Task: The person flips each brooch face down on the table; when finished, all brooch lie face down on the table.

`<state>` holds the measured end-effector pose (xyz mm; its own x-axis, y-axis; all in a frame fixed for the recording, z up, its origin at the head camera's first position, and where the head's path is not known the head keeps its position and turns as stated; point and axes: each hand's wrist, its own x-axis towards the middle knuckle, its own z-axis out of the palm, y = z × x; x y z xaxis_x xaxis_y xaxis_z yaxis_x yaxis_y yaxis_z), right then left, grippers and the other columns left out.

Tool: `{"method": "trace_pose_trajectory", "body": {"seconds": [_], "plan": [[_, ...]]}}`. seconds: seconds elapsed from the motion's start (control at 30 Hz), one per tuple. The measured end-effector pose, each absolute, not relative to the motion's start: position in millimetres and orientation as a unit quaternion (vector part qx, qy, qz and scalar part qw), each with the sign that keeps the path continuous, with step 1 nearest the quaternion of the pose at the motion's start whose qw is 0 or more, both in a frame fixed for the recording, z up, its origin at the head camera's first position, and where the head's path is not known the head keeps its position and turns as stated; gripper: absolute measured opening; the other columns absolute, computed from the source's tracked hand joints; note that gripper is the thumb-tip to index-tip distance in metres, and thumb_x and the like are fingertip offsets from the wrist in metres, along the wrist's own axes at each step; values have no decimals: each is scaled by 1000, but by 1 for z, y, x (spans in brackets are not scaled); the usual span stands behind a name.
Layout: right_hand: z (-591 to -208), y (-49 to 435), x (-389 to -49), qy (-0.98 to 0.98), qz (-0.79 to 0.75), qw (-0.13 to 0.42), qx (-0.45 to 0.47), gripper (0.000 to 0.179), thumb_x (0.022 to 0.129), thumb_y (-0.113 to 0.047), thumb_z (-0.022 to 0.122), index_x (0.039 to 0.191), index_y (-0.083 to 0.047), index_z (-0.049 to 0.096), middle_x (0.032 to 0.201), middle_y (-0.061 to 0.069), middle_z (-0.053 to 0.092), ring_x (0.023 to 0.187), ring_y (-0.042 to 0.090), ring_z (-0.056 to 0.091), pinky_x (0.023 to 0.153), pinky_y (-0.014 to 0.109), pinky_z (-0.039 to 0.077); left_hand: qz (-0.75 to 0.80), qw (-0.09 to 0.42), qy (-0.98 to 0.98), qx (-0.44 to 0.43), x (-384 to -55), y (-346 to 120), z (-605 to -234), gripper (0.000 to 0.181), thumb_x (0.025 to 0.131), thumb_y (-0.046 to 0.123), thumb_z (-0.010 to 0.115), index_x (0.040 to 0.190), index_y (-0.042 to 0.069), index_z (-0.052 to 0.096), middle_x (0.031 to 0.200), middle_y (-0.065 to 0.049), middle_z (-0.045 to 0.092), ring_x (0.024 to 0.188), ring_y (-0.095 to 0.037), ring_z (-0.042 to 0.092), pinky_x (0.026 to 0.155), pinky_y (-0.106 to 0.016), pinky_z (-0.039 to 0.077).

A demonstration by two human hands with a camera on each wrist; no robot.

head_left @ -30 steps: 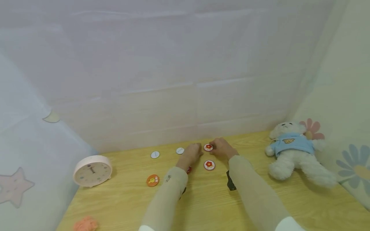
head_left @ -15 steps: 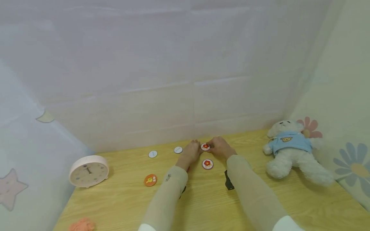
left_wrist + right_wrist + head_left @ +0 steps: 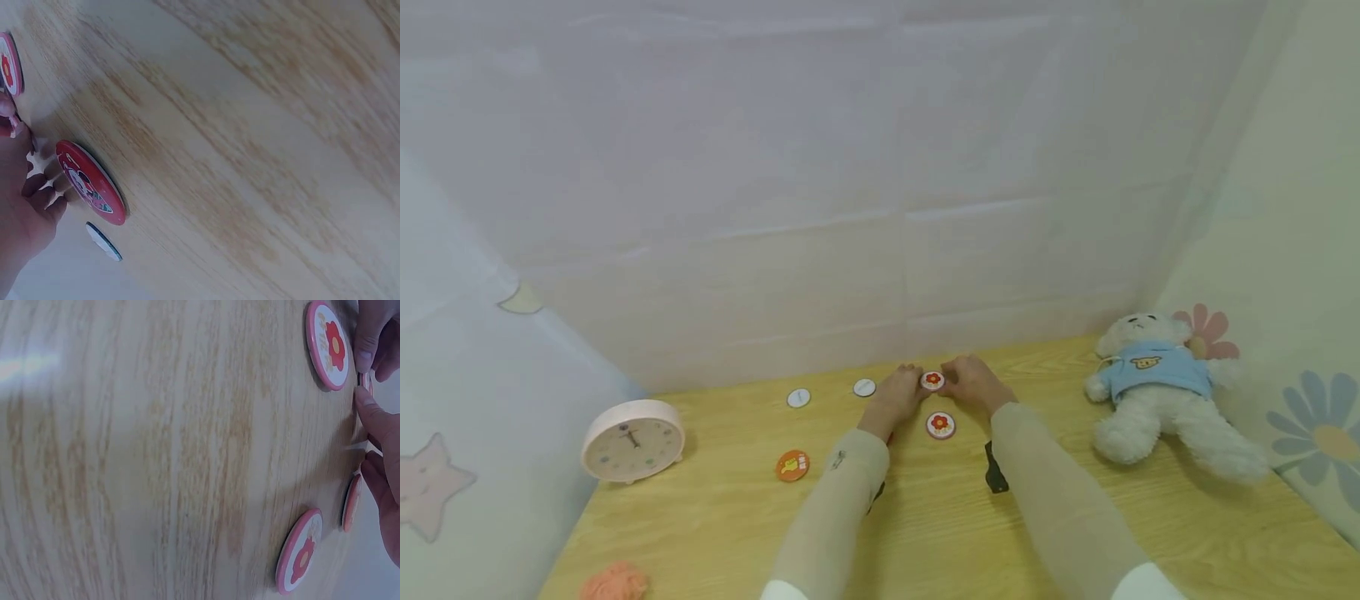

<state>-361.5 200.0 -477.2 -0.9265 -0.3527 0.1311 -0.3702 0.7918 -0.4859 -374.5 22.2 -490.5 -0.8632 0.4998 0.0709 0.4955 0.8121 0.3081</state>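
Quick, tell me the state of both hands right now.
Left hand: closed, pinching the left edge of the flower badge between the two hands.
Right hand: closed, pinching the same badge's right edge.

Round clock point(image 3: 634, 442) stands at left of bench point(image 3: 715, 525); orange fluffy item point(image 3: 615, 582) lies nearer the front; plush bear point(image 3: 1165, 403) in blue top point(image 3: 1161, 369) occupies right side

Bare left hand point(image 3: 897, 397) and right hand point(image 3: 976, 385), beige sleeves
Behind the grip, the left sleeve point(image 3: 829, 529) bears a small dark marking point(image 3: 838, 458); a black piece point(image 3: 996, 468) shows beside the right sleeve point(image 3: 1060, 500). Farthest from the grip, white fabric point(image 3: 1144, 582) appears.
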Motion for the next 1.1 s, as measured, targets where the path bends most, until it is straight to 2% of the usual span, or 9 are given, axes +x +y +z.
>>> {"method": "trace_pose_trajectory", "body": {"seconds": [0.2, 0.33, 0.47, 0.6, 0.7, 0.9, 1.1], "plan": [[-472, 201, -358, -950, 250, 8, 187, 25, 89, -13, 72, 107, 4, 69, 103, 18, 69, 101, 35, 62, 94, 49, 47, 148, 13, 956, 254, -375, 24, -491, 41, 99, 33, 57, 127, 3, 58, 136, -16, 55, 131, -33, 46, 105, -45, 41], [-472, 202, -358, -948, 244, 15, 204, 21, 90, -12, 71, 105, 2, 70, 100, 16, 70, 98, 35, 63, 90, 49, 48, 143, 17, 958, 247, -374, 25, -490, 42, 100, 35, 56, 128, 4, 58, 139, -15, 52, 132, -31, 45, 106, -44, 40], [-475, 202, -359, -944, 250, 19, 214, 19, 90, -11, 71, 104, 2, 71, 101, 16, 70, 98, 34, 63, 91, 48, 48, 141, 13, 959, 244, -374, 25, -491, 39, 99, 36, 56, 122, 4, 61, 135, -15, 55, 128, -30, 49, 103, -43, 44], [-480, 201, -361, -942, 258, 11, 212, 18, 91, -13, 70, 105, -1, 71, 102, 13, 70, 97, 29, 64, 91, 47, 49, 139, 6, 959, 249, -376, 25, -495, 35, 98, 36, 58, 114, 6, 63, 118, -9, 60, 112, -24, 57, 93, -39, 50], [-481, 200, -362, -944, 254, 9, 210, 15, 91, -14, 70, 102, -3, 72, 98, 11, 71, 90, 24, 63, 85, 45, 51, 140, 2, 957, 256, -376, 25, -497, 32, 98, 35, 59, 113, 7, 64, 105, -4, 58, 103, -21, 59, 88, -37, 52], [-480, 197, -361, -949, 245, 14, 199, 12, 91, -13, 71, 99, -4, 72, 92, 10, 69, 79, 20, 57, 78, 43, 50, 149, -2, 957, 250, -377, 25, -498, 29, 98, 34, 60, 108, 7, 64, 99, -3, 57, 97, -21, 60, 84, -38, 52], [-480, 198, -362, -950, 238, 26, 200, 16, 90, -13, 72, 102, -2, 72, 95, 12, 70, 85, 26, 62, 82, 46, 50, 176, -13, 952, 249, -375, 23, -497, 30, 97, 34, 60, 107, 6, 66, 103, -6, 60, 102, -25, 61, 88, -41, 51]]}}
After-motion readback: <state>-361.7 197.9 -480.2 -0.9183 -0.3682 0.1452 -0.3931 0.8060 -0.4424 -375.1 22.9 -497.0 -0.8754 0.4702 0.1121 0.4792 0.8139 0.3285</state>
